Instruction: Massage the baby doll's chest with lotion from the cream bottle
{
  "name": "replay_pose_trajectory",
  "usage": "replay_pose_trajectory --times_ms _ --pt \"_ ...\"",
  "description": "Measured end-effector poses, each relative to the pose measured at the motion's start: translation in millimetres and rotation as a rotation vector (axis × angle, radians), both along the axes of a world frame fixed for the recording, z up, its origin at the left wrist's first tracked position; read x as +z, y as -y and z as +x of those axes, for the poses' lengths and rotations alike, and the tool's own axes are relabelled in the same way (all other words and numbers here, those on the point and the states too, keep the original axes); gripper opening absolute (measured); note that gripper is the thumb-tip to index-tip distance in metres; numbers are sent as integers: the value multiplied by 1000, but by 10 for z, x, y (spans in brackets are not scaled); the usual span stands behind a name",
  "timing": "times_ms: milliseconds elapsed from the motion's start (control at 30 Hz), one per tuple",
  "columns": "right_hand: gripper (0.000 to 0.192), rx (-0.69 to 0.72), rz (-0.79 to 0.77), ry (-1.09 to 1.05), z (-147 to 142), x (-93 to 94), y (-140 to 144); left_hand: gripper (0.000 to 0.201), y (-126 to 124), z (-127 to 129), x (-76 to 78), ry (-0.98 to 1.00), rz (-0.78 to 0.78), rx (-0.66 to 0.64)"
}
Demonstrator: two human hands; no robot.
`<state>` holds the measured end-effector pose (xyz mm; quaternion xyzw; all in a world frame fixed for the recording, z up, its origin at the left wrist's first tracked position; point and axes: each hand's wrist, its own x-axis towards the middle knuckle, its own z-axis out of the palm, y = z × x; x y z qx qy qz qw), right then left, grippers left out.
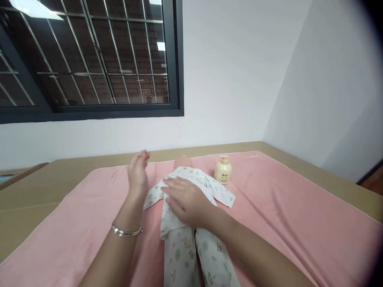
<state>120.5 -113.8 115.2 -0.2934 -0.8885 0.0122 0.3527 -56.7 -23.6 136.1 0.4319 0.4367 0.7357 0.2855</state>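
Observation:
A baby doll [183,161] in a white printed sleepsuit [209,187] lies on its back on a pink towel [284,215]. My right hand [185,199] rests flat on the doll's chest, fingers together and extended toward the left. My left hand [138,171] is lifted just left of the doll, on edge with straight fingers, holding nothing. A silver bracelet [127,231] circles my left wrist. The doll's sleeves spread to both sides and its legs run toward me.
A cream pump bottle [223,170] stands upright on the towel right of the doll's head. The towel covers a tan table [36,187] set against a white wall. A dark barred window [89,59] is above left.

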Motion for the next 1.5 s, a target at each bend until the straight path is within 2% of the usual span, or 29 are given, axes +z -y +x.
replay_pose_trajectory --times_ms 100,200,267,367,433,500,567,667,733,833,900,967,1033,1100,1167,1200,1267,1400,1500 --pt "43 -178 -201 32 -24 -284 -460 32 -181 204 -343 -217 -131 -119" --pt "39 -170 -227 119 13 -497 -778 36 -280 384 -648 -277 -182 -163" --pt "40 -219 -234 123 80 -572 -907 38 -305 458 -798 -302 -166 -168" --pt "47 -428 -310 74 175 -610 -998 42 -283 533 -939 -337 -178 -167" --pt "52 -592 -363 68 176 -618 -988 45 -248 577 -991 -339 -205 -155" --pt "55 -669 -363 102 123 -624 -934 46 -218 615 -1025 -333 -220 -127" --pt "53 -569 -307 159 62 -628 -884 47 -205 638 -1052 -320 -222 -104" --pt "46 -286 -232 199 65 -628 -908 46 -211 647 -1092 -339 -198 -94" --pt "43 -230 -240 166 133 -644 -980 45 -218 646 -1120 -407 -163 -80" --pt "46 -367 -273 74 220 -721 -1041 46 -216 651 -1158 -513 -123 -53" --pt "51 -501 -274 31 222 -792 -995 46 -204 656 -1175 -542 -110 -47" --pt "52 -568 -249 20 195 -846 -899 44 -187 656 -1185 -553 -97 -41" --pt "50 -492 -198 52 176 -858 -811 43 -172 652 -1191 -579 -78 -35" --pt "48 -327 -150 106 179 -829 -780 42 -168 644 -1199 -633 -54 -27" --pt "48 -199 -142 146 195 -785 -819 42 -179 636 -1220 -709 -24 -6" --pt "47 -180 -157 151 201 -767 -858 42 -188 631 -1237 -753 -13 11" --pt "45 -221 -202 135 196 -754 -952 41 -207 623 -1282 -847 -3 57" --pt "46 -424 -275 60 151 -799 -1096 40 -189 618 -1360 -1034 36 144" --pt "46 -517 -273 30 150 -830 -1110 41 -126 627 -1356 -1132 136 130"
